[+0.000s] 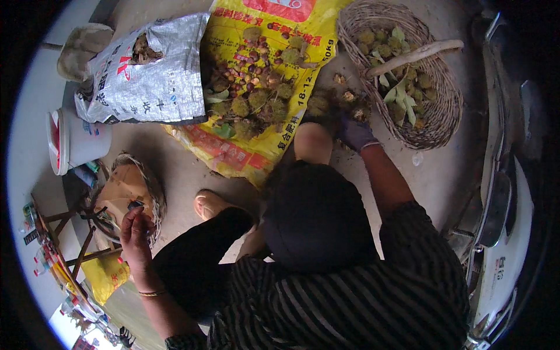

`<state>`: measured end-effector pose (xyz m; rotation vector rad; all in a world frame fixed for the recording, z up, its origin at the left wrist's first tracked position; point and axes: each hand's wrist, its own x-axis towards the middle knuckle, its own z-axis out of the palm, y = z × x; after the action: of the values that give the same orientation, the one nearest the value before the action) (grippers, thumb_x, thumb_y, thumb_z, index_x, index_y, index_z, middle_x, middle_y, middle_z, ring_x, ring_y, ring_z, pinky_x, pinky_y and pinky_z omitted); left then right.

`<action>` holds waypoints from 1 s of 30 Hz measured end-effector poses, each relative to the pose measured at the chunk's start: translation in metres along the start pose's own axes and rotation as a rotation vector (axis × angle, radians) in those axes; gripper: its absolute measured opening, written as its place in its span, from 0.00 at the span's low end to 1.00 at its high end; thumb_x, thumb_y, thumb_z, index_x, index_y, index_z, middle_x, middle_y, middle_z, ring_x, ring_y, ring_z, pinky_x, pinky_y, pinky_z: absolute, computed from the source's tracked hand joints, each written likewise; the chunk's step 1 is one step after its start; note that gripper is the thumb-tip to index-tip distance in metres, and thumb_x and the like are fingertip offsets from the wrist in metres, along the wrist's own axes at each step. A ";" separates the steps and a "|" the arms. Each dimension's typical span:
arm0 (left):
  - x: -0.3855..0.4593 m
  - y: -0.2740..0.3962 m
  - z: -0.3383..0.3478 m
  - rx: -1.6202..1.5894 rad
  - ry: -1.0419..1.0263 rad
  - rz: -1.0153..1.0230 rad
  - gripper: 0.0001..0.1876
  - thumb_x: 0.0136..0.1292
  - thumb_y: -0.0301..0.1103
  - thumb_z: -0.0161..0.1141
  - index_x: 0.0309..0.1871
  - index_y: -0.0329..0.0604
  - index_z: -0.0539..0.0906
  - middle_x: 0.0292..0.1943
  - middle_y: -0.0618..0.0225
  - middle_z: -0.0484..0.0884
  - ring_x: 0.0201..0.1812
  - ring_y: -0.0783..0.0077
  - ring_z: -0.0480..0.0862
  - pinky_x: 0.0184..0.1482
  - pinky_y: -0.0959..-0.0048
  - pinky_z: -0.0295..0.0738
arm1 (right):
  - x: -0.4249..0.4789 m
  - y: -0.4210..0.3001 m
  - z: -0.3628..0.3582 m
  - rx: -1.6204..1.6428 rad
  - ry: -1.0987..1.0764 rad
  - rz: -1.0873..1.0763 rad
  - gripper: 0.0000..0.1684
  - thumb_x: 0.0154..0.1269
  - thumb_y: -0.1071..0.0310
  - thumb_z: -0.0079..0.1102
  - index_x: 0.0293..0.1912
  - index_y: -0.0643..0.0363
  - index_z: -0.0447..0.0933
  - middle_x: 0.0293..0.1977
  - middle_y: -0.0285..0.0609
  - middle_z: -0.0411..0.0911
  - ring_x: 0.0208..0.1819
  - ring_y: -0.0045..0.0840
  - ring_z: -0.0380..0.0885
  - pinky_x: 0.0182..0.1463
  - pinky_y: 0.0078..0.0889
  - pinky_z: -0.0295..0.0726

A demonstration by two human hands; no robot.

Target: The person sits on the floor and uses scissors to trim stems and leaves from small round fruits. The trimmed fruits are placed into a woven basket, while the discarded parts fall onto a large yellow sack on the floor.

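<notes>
My right hand (353, 132), in a dark purple glove, is down at the floor among spiny chestnut burrs (317, 106) and split husks (348, 96). Its fingers are partly hidden, so a grip cannot be made out. My bare left hand (138, 229) is raised at the left with its fingers bent together. A small dark object (135, 204) shows by its fingertips; whether it is held is unclear. Ahead, brown chestnuts (254, 56) and more burrs (258, 99) lie on a flattened yellow fertilizer sack (267, 159).
A wicker basket (450, 116) with burrs and leaves stands at the upper right. A silver woven sack (175, 65), a white bucket (89, 140) and a basket with cardboard (124, 186) are at left. A white vehicle (503, 262) lines the right side.
</notes>
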<state>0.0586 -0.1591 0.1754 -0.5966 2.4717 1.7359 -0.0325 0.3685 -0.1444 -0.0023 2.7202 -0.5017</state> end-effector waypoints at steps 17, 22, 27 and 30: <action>0.002 -0.014 -0.001 0.095 -0.009 -0.125 0.12 0.65 0.34 0.51 0.46 0.36 0.76 0.26 0.70 0.74 0.28 0.79 0.72 0.34 0.80 0.68 | -0.014 -0.001 -0.051 -0.172 -0.377 -0.147 0.20 0.53 0.65 0.53 0.49 0.52 0.73 0.30 0.52 0.77 0.31 0.41 0.78 0.33 0.43 0.75; -0.001 -0.008 0.003 0.101 0.010 -0.210 0.10 0.64 0.31 0.51 0.43 0.34 0.77 0.25 0.71 0.74 0.27 0.79 0.71 0.34 0.80 0.66 | -0.073 -0.044 -0.037 -0.123 0.030 0.105 0.20 0.51 0.64 0.55 0.46 0.58 0.73 0.36 0.52 0.78 0.37 0.44 0.78 0.39 0.44 0.76; -0.004 -0.005 0.005 0.088 0.036 -0.157 0.10 0.63 0.31 0.52 0.42 0.34 0.77 0.24 0.70 0.74 0.27 0.79 0.71 0.35 0.80 0.66 | -0.053 -0.043 -0.014 -0.373 0.040 0.035 0.19 0.50 0.63 0.56 0.44 0.58 0.75 0.36 0.51 0.78 0.40 0.42 0.77 0.43 0.43 0.76; -0.009 -0.010 -0.002 0.051 0.059 -0.151 0.10 0.63 0.31 0.52 0.43 0.35 0.77 0.23 0.70 0.74 0.27 0.79 0.71 0.37 0.80 0.66 | -0.029 -0.070 -0.053 -0.464 -0.163 0.135 0.18 0.51 0.61 0.55 0.42 0.59 0.76 0.36 0.52 0.78 0.39 0.43 0.77 0.43 0.44 0.75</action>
<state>0.0703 -0.1614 0.1697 -0.8176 2.4293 1.6186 -0.0288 0.3231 -0.0634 0.0170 2.5893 0.1671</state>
